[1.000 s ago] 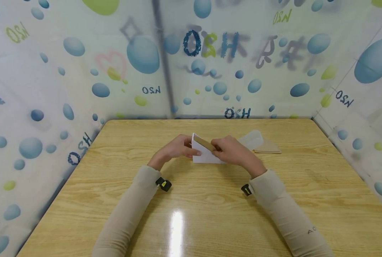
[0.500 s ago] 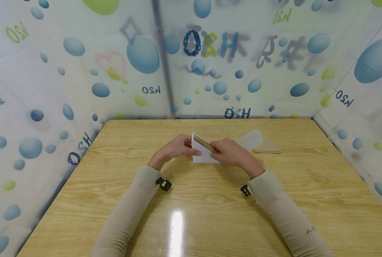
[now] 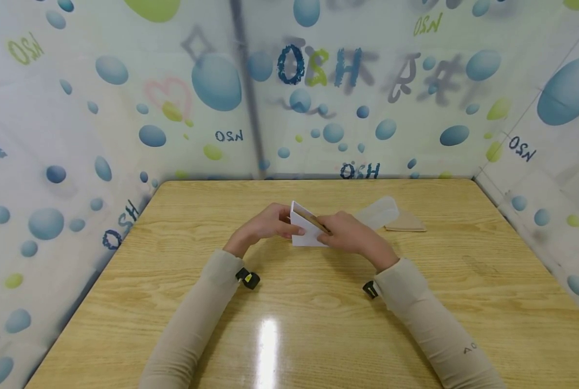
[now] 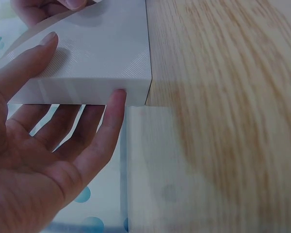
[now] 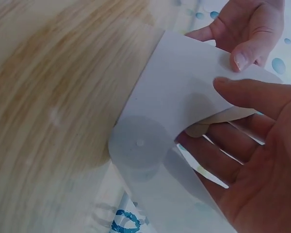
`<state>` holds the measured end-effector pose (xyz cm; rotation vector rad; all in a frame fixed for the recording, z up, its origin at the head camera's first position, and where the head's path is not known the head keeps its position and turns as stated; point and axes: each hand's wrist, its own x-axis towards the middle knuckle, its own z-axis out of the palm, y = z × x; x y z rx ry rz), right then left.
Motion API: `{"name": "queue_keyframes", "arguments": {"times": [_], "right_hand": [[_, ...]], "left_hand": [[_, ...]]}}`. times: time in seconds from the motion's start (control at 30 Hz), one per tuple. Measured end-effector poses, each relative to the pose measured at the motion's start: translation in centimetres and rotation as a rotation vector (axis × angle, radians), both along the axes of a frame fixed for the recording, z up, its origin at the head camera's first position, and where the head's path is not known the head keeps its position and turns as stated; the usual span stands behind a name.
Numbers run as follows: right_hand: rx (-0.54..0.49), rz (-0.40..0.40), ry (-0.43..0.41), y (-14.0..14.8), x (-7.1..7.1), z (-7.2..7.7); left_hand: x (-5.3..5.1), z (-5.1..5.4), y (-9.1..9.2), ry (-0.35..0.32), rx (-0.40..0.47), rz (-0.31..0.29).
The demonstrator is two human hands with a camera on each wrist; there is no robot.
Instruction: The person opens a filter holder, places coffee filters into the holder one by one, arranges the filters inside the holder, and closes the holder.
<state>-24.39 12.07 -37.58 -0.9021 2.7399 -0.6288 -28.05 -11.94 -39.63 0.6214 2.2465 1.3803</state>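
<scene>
A white cardboard piece, box-like with a slanted top edge (image 3: 310, 237), stands on the table between both hands in the head view. My left hand (image 3: 270, 222) holds its left end. In the left wrist view the thumb lies on the broad white face (image 4: 106, 53), while a fingertip touches the narrow end. My right hand (image 3: 351, 233) pinches the slanted edge, its thumb on the white face (image 5: 169, 82) and its fingers behind in the right wrist view. Brown cardboard (image 3: 308, 217) shows inside the edge. The right hand hides the far end.
A translucent rounded strip (image 3: 379, 212) extends behind the right hand. Beside it, a flat brown cardboard piece (image 3: 407, 222) lies on the wooden table (image 3: 308, 324). A patterned curtain (image 3: 328, 119) borders the table's back and sides.
My right hand has slid a little leftward along the slanted edge, and less brown shows inside. The left hand and the white piece have stayed in place.
</scene>
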Motion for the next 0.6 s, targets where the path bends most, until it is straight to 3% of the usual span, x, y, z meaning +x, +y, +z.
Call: {"name": "queue_keyframes", "arguments": {"times": [0.6], "right_hand": [[0.121,-0.012,-0.004,-0.49,0.26,-0.24]], "left_hand": [[-0.08,-0.14,-0.03,0.004,0.009,-0.011]]}}
